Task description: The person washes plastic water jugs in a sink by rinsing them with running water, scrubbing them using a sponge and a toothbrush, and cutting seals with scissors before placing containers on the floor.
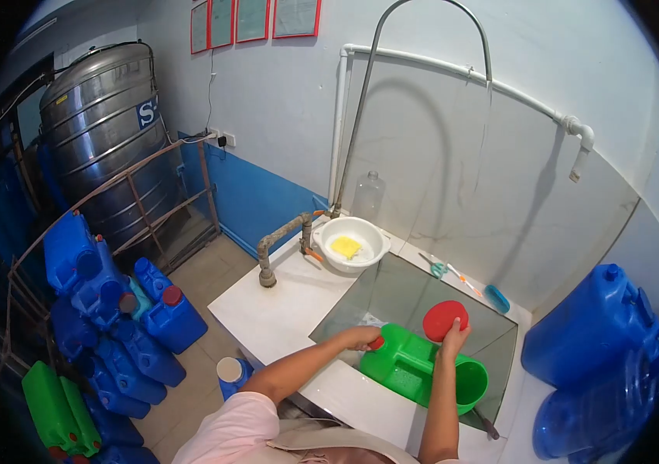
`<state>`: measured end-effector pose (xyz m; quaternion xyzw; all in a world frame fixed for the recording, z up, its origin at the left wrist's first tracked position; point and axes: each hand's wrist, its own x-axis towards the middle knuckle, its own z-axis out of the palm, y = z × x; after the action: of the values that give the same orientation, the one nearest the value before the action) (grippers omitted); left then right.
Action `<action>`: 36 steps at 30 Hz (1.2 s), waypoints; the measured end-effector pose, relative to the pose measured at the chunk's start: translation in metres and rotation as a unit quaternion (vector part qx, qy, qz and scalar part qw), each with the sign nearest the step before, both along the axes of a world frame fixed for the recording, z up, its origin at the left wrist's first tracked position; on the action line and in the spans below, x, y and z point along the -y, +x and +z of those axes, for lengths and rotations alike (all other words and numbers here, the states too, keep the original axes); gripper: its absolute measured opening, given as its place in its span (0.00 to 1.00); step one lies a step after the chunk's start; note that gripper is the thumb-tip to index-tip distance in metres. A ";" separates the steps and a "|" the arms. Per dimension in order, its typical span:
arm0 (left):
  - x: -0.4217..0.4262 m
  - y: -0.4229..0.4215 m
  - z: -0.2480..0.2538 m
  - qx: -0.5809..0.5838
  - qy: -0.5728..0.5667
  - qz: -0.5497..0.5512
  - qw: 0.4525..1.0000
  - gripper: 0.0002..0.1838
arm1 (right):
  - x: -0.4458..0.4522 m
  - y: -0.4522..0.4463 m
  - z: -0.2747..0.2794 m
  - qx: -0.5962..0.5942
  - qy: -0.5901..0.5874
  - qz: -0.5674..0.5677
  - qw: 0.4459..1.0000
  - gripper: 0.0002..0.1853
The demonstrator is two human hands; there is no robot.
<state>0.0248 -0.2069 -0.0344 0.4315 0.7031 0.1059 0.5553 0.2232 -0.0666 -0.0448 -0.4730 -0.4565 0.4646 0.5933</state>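
Note:
A green jug [411, 365] lies on its side over the glass-walled basin [414, 290], its wide round opening toward the right. At its left end, my left hand [360, 338] is closed around a small red cap. Above the jug's right part, my right hand [455, 336] grips a large round red lid [443, 319] by its edge. Behind the basin stands a white bowl [328, 263] with a yellow sponge [346, 247] in it. Scissors [438, 269], a toothbrush-like white and orange brush [465, 281] and a blue brush [496, 298] lie along the back ledge.
Blue containers [589, 329] stand at the right. Many blue jugs [132, 352] and green jugs [55, 402] crowd the left floor. A clear bottle [368, 193] stands by the wall, a pipe with a tap [267, 267] rises from the counter, and a steel tank [105, 116] stands farther back.

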 end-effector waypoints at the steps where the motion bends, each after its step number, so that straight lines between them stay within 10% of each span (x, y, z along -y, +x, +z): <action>1: 0.000 0.005 -0.022 -0.114 0.198 -0.054 0.972 0.21 | -0.005 0.000 -0.001 -0.010 0.008 -0.011 1.000 0.18; 2: 0.000 0.006 -0.032 -0.223 0.382 -0.105 0.891 0.20 | -0.008 -0.001 0.002 -0.013 0.011 -0.012 1.000 0.18; 4: 0.018 0.017 0.006 -0.210 0.285 -0.131 0.926 0.15 | -0.005 0.000 -0.002 -0.064 -0.026 0.002 0.998 0.18; 6: 0.025 0.021 -0.005 -0.112 0.381 0.015 0.918 0.15 | -0.006 0.000 -0.005 -0.062 -0.023 0.004 0.998 0.18; 9: 0.036 0.015 -0.001 -0.091 0.528 -0.103 0.838 0.20 | -0.004 0.001 -0.002 -0.085 -0.030 0.020 0.996 0.17; 13: 0.035 0.013 0.008 -0.034 0.509 0.021 0.860 0.20 | -0.009 0.002 -0.009 -0.076 -0.017 0.028 0.997 0.17; 15: 0.027 0.002 -0.002 -0.203 0.246 0.062 0.946 0.20 | -0.013 0.002 -0.016 -0.068 -0.015 0.024 0.997 0.17; 19: 0.042 0.004 0.012 -0.149 0.422 -0.027 0.894 0.23 | -0.013 0.002 -0.013 -0.070 -0.009 0.024 0.997 0.17; 22: 0.039 0.000 0.015 -0.026 0.330 0.079 0.940 0.22 | -0.008 0.000 -0.009 -0.078 -0.025 0.031 0.996 0.16; 25: 0.033 0.007 0.022 -0.190 0.254 -0.034 0.948 0.20 | -0.007 0.000 -0.005 -0.086 -0.034 0.034 0.995 0.16; 28: 0.048 0.012 0.031 -0.086 0.496 -0.091 0.859 0.20 | -0.005 -0.002 -0.002 -0.096 -0.040 0.019 0.994 0.16; 30: 0.050 0.016 0.039 -0.098 0.564 0.066 0.817 0.18 | -0.003 -0.001 -0.001 -0.105 -0.040 0.059 0.992 0.16; 33: 0.035 0.002 0.021 -0.159 0.268 -0.008 0.950 0.15 | -0.001 -0.003 -0.002 -0.080 -0.035 0.039 0.995 0.18; 36: 0.042 0.013 0.016 -0.191 0.394 -0.043 0.898 0.16 | -0.005 -0.003 -0.007 -0.094 -0.030 0.033 0.995 0.19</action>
<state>0.0380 -0.2490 -0.0184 0.6564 0.6776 0.2657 0.1986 0.2198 -0.0616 -0.0518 -0.4296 -0.4002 0.5394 0.6036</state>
